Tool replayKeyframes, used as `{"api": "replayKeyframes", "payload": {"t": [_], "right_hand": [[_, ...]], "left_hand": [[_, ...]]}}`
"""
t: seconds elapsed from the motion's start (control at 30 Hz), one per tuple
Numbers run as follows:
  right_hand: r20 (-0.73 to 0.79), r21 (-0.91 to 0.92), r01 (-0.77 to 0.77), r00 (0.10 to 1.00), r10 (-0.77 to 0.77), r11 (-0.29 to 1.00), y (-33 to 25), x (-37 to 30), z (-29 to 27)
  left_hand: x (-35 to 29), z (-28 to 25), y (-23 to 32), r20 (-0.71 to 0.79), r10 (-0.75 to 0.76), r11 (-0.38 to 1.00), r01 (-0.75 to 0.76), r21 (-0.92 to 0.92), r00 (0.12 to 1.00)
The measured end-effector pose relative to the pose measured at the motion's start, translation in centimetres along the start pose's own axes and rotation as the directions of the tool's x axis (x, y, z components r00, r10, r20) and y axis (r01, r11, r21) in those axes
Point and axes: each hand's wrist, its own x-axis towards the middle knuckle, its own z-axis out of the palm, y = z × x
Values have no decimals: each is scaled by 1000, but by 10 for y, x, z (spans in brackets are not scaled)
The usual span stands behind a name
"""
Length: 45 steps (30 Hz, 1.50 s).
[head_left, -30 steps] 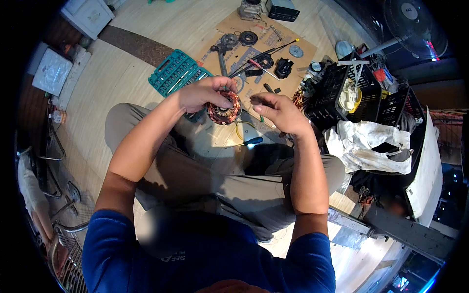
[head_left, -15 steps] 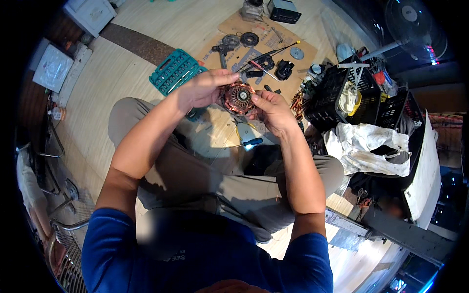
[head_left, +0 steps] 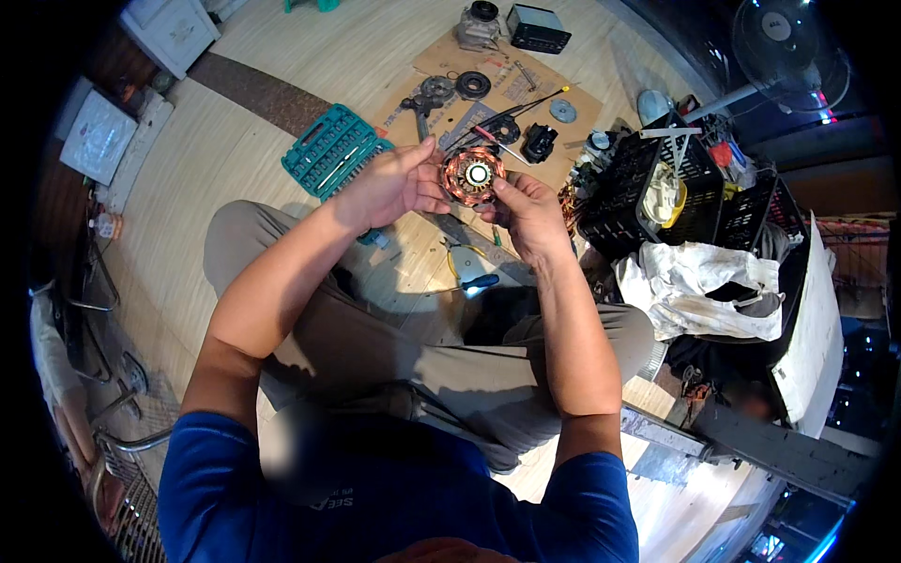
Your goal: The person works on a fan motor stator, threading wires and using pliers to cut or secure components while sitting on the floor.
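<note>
**Print on my shirt, on the cardboard and on the fan**

Across the chest of my blue shirt (head_left: 422, 479) runs a short line of pale lettering (head_left: 338, 502), large characters with a smaller line of print close beside them, the smaller too blurred for me to make out. On the floor ahead of me, the brown cardboard sheet (head_left: 584, 120) carries printed characters in several places, showing between the parts lying on it; one patch stands near its upper middle (head_left: 518, 89). They are too small and soft for me to read. The round hub (head_left: 775, 25) of the fan (head_left: 805, 52) at my upper right bears a small light mark, also too small to tell.
</note>
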Motion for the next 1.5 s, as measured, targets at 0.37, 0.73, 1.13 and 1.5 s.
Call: {"api": "replayKeyframes", "payload": {"t": [0.37,0.73,1.13,1.5], "right_hand": [[43,35,-13,999,11,999,7,1,6],[65,24,-111,992,109,994,-3,-6,9],[14,-81,18,1000,-17,997,-6,-17,21],[82,46,16,996,-20,999,-2,-25,27]], "left_hand": [[0,20,-11,-38,101,995,-101,10,994],[-5,12,-10,-163,187,978,-170,118,969],[-3,21,-6,-120,359,933,-357,46,925],[-3,18,-7,-53,335,941,-337,-20,941]]}}
